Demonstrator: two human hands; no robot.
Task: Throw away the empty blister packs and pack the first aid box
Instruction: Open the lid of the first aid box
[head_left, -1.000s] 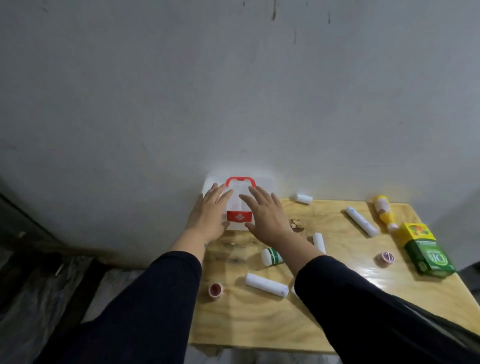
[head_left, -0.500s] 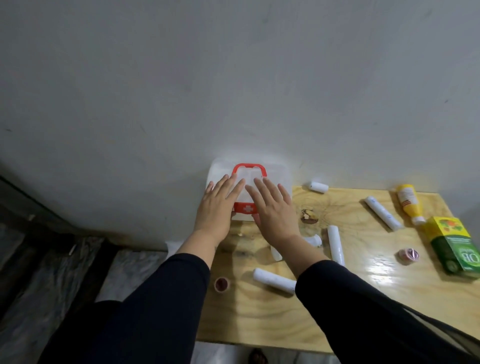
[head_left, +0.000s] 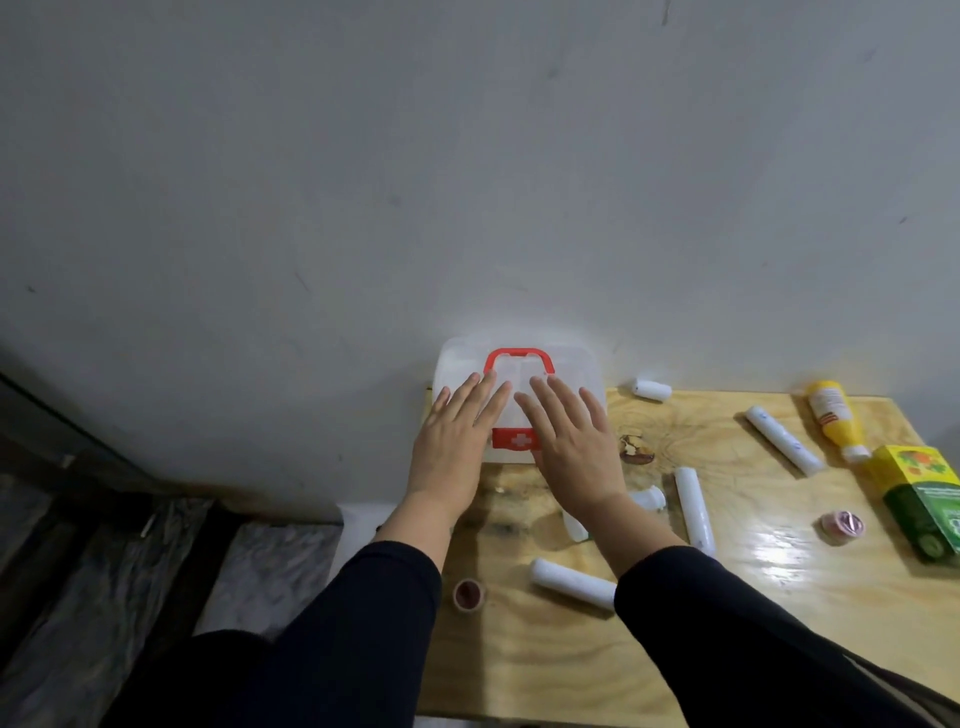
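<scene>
Both hands were laid flat on the closed first aid box (head_left: 576, 374), left hand (head_left: 452, 447) and right hand (head_left: 574, 447) with fingers (head_left: 563, 402) spread wide, nothing gripped. The box was seen under the fingers at the desk (head_left: 727, 649) back edge. A gauze roll (head_left: 571, 582) lay behind the right wrist.

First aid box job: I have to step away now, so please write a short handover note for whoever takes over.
Left hand and right hand: open, flat over the closed first aid box at the table's far left edge.
Loose on the table: white rolls, yellow bottle, green carton, two tape rolls.
Done: nothing visibly packed.
Left: open the box, pack it. No blister packs in sight.
</scene>
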